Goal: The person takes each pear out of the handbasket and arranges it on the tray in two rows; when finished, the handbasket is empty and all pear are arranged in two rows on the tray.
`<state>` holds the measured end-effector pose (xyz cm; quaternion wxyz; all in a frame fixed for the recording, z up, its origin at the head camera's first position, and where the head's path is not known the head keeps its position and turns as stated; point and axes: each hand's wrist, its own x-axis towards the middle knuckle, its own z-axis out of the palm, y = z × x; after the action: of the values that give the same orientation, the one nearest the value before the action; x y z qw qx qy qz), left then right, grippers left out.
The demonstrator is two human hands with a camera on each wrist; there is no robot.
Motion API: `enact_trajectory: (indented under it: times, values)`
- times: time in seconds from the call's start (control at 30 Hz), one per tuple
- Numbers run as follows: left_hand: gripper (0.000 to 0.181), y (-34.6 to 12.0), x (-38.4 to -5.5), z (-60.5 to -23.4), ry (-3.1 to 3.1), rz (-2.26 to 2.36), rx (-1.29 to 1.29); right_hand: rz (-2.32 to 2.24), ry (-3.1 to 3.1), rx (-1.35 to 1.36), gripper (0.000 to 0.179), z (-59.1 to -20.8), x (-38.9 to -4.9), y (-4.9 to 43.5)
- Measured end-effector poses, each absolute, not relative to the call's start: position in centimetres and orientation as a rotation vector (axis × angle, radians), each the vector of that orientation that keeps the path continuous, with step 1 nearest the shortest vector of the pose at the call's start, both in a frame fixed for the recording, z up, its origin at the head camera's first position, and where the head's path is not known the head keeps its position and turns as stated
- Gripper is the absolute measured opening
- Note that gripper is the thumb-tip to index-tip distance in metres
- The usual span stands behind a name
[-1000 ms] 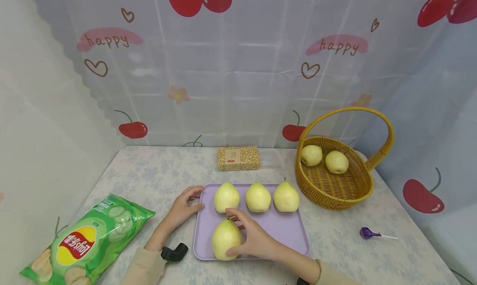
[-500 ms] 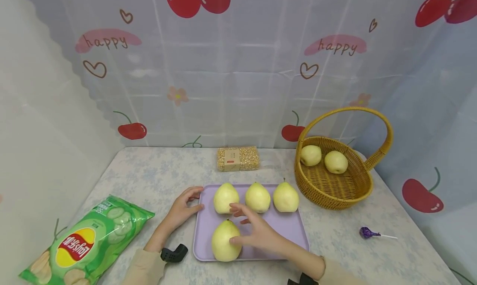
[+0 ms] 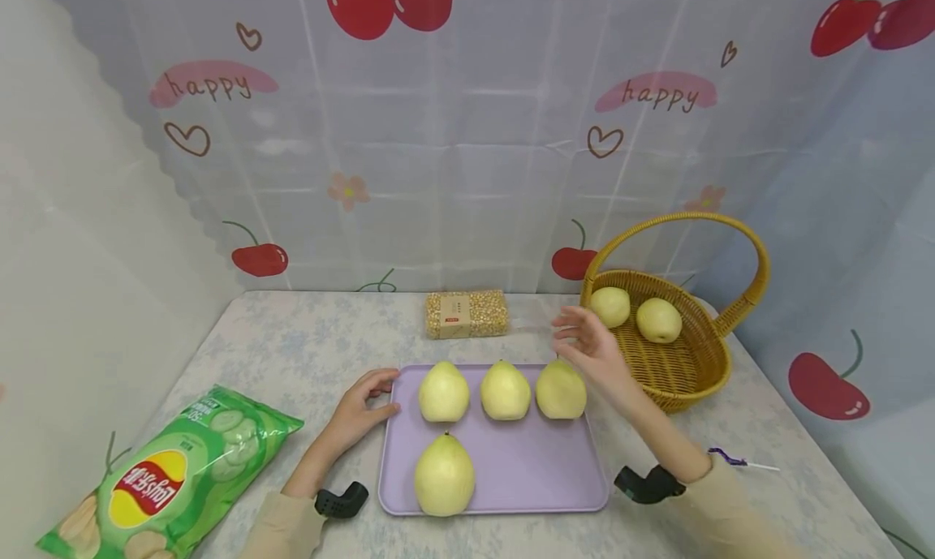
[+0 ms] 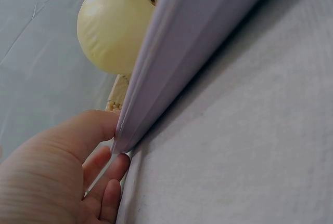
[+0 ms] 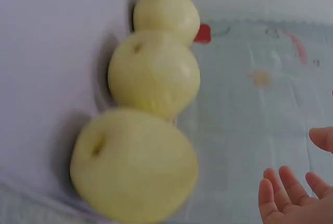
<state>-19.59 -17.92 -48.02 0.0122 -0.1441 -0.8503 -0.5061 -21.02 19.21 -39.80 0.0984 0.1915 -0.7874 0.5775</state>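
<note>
My left hand (image 3: 362, 403) holds the lavender tray (image 3: 536, 470) at its far left corner. In the left wrist view the thumb (image 4: 99, 125) lies against the rim and the fingers curl beside the corner. Three pale yellow pears stand along the tray's far side: a left pear (image 3: 443, 393), a middle pear (image 3: 505, 390) and a right pear (image 3: 561, 391). Nearer the front left sits another pear (image 3: 444, 475), stem up. My right hand (image 3: 595, 350), fingers spread and holding nothing, hovers between the right pear and the wicker basket (image 3: 719, 356), overlapping the basket's left rim.
Inside the basket lie two more pears, one being the right-hand one (image 3: 659, 320). A pack of corn kernels (image 3: 485, 313) rests behind the tray. A green chip bag (image 3: 175, 470) is at left. Partly behind my right forearm is a purple lollipop (image 3: 760, 466).
My right hand has let go of the front left pear and moved up and right toward the basket. That pear stays on the tray. The left hand keeps its place.
</note>
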Motion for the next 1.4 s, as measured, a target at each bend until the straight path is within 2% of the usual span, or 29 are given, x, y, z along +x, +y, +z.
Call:
enact_trajectory:
  times: [0.3, 0.5, 0.7, 0.93, 1.2, 1.4]
  values:
    - [0.049, -17.9, -19.6, -48.0, -2.644, -1.567, -0.456, 1.650, -2.373, 0.192, 0.043, -37.9, -25.2, 29.4]
    - [0.048, -18.0, -19.6, -48.3, -2.638, -1.574, -0.460, 1.912, -2.258, 0.006, 0.030, -38.6, -27.2, 33.7]
    - [0.048, -18.0, -19.6, -48.4, -2.626, -1.583, -0.464, 1.955, -2.199, -0.061, 0.030, -38.8, -28.2, 35.0]
    - [0.049, -18.0, -19.7, -48.3, -2.633, -1.583, -0.465, 1.990, -2.173, -0.087, 0.037, -39.6, -28.9, 36.3]
    - [0.049, -17.9, -19.8, -48.1, -2.637, -1.576, -0.461, 1.716, -2.427, -0.196, 0.069, -40.6, -29.6, 37.0]
    - [0.049, -17.9, -19.7, -48.2, -2.642, -1.577, -0.466, 1.633, -2.479, -0.206, 0.071, -40.5, -28.9, 36.5]
